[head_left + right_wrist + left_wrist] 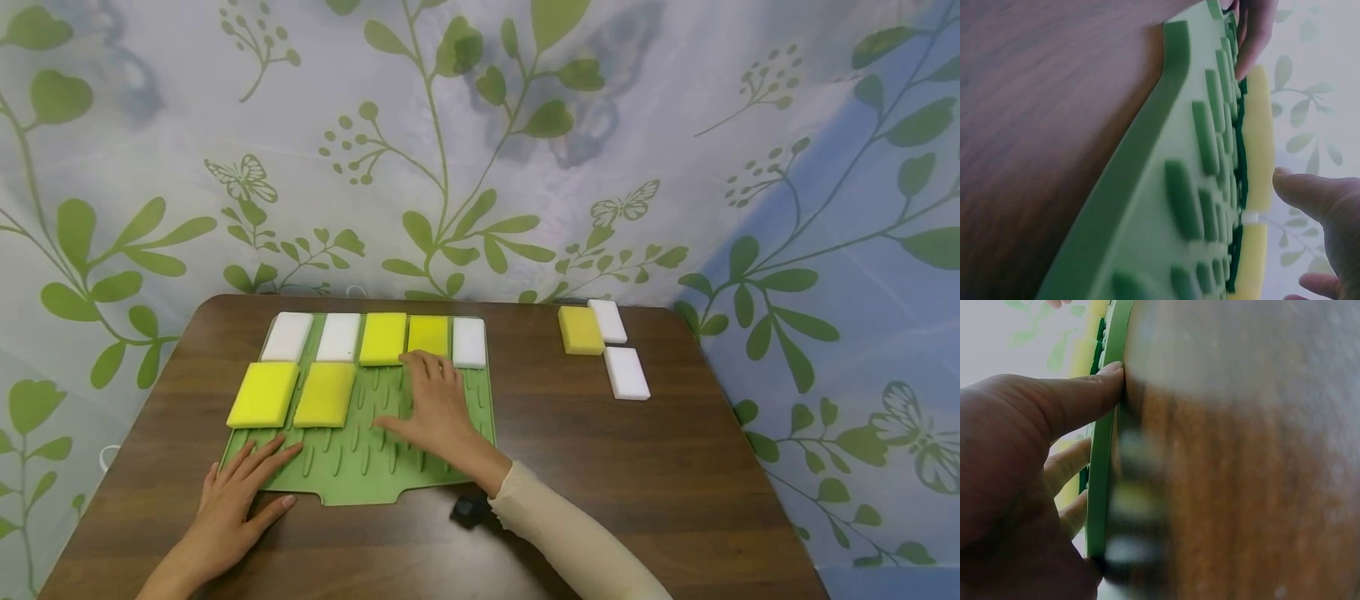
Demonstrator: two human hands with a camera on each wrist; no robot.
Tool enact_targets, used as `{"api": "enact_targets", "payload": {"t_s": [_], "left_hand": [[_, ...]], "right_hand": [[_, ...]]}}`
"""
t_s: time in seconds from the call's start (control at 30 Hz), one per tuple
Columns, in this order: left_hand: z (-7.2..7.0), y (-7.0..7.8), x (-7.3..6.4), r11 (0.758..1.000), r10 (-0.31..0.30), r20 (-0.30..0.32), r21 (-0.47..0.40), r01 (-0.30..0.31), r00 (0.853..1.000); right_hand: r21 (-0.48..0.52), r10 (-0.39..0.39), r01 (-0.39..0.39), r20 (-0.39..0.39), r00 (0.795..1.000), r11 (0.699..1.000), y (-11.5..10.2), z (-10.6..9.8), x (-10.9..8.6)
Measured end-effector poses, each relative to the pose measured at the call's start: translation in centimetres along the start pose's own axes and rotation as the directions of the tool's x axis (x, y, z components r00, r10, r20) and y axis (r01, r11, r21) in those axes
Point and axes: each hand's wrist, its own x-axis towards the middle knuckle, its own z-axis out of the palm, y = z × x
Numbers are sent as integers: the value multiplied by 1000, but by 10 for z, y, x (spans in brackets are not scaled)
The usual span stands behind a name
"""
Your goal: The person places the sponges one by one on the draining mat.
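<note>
A green drying mat (360,479) with raised ridges lies on the table, bearing yellow sponges and white sponges. My left hand (234,510) rests at its front left corner, fingers spread forward and thumb (1094,390) near the edge. My right hand (441,408) is over the mat's right part, its fingertips by the front of a yellow sponge (428,333) in the back row. Nothing shows between its thumb (1310,190) and fingers. Whether the fingertips touch that sponge is hard to tell. Two yellow sponges (263,395) lie in the front row at the left.
Apart from the mat, a yellow sponge (581,330) and two white sponges (627,373) lie at the back right of the wooden table (600,467). A small black object (468,511) is beside my right wrist. Behind stands a leaf-patterned curtain (300,150).
</note>
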Motion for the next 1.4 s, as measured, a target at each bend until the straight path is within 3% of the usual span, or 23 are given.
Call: {"api": "enact_targets", "payload": {"t_s": [0.67,1.4], "left_hand": [[-1,0,0,1000,-7,6,0,7,1000],[-1,3,0,1000,-12,5,-8,12,1000]], "right_hand": [[-18,89,-90,-43,995,996,101,-39,-20],[20,200,-199,-92,976,980,192,-73,-40]]}}
